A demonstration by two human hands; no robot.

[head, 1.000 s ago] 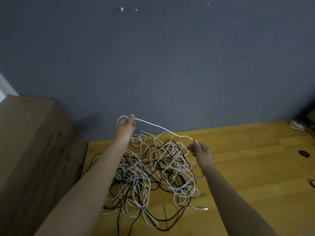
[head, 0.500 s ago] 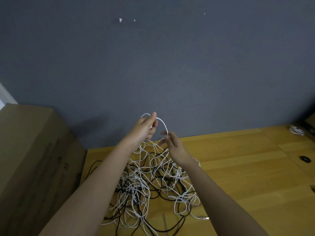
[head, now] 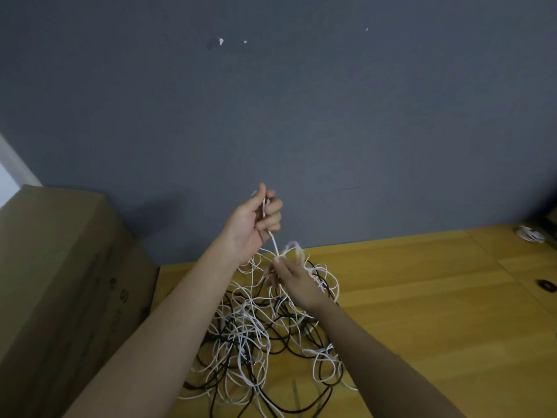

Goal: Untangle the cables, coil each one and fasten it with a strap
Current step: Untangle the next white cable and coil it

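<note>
The tangled heap of thin white and black cables (head: 265, 336) lies on the yellow wooden tabletop (head: 422, 312) near its left edge, partly hidden by my forearms, its near loops running off the bottom of the view. My right hand (head: 291, 282) pinches a white cable (head: 273, 241) just above the heap; the motion blur there keeps me from making out the loop beside it. My left hand (head: 256, 223), raised higher than half a second ago, curls round the same cable, which runs steeply up from right hand to left. A brown cardboard box (head: 60, 282) stands at the left edge; a small white coiled bundle (head: 530, 235) lies in the far right corner by the grey wall (head: 271, 116)
</note>
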